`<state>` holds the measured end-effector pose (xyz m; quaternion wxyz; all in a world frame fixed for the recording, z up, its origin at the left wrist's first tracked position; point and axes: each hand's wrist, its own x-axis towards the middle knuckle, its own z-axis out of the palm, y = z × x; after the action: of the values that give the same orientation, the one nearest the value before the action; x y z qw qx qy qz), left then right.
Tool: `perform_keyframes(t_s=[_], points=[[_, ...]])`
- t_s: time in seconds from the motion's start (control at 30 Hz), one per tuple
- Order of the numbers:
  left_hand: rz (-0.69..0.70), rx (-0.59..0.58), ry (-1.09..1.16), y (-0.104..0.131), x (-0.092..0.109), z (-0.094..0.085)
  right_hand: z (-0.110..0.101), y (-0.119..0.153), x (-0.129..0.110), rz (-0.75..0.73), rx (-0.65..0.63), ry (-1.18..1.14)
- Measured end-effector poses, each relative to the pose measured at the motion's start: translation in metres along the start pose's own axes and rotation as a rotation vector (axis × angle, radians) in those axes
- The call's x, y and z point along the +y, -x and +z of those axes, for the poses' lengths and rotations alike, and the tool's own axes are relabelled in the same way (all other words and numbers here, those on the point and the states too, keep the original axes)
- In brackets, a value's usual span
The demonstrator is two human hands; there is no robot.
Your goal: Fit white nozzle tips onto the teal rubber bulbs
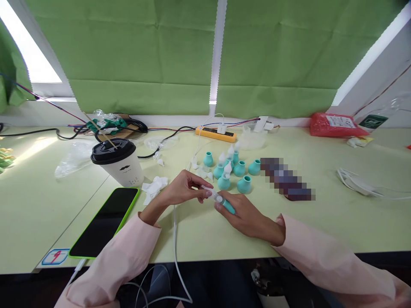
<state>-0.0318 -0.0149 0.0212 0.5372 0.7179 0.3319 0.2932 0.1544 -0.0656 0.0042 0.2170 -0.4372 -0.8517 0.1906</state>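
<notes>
My left hand [180, 188] pinches the tip end of a translucent white nozzle [212, 193] between thumb and fingers. My right hand [245, 214] is closed around a teal squeeze bulb [229, 206], mostly hidden by the fingers. Nozzle and bulb meet end to end and look like a nasal aspirator; how firmly they are joined I cannot tell. Just beyond my hands, several teal bulbs stand or lean, some with open necks, like one bulb [244, 185], and others with nozzles fitted, like another bulb [224, 181]. Loose translucent pieces [204, 172] lie left of them.
A lidded paper cup [123, 169] and a green-cased phone [105, 222] are at left, beside crumpled tissue [154, 189]. Behind stands an orange power strip [215, 134] with cables. A pixelated object [285, 177], a white cable [359, 184] and a red package [335, 125] lie right.
</notes>
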Motion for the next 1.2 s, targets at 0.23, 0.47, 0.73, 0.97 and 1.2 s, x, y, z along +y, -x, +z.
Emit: perform_keyframes(t_s=[0.23,0.47,0.73,0.97,1.2], points=[[-0.014,-0.073,-0.019,0.000,0.000,-0.002,0.000,-0.002,0.005,0.088,-0.147,-0.411],[0.004,-0.164,-0.008,0.002,-0.001,-0.005,0.000,-0.005,0.005,0.164,-0.251,-0.690],[0.004,-0.191,0.039,0.001,0.000,-0.003,0.003,-0.005,0.004,0.225,-0.256,-0.823],[-0.008,-0.149,-0.013,0.000,-0.003,-0.001,0.006,-0.001,0.001,0.235,-0.262,-0.833],[0.055,0.044,0.102,0.000,0.004,0.001,-0.003,0.002,-0.006,0.123,-0.051,-0.707]])
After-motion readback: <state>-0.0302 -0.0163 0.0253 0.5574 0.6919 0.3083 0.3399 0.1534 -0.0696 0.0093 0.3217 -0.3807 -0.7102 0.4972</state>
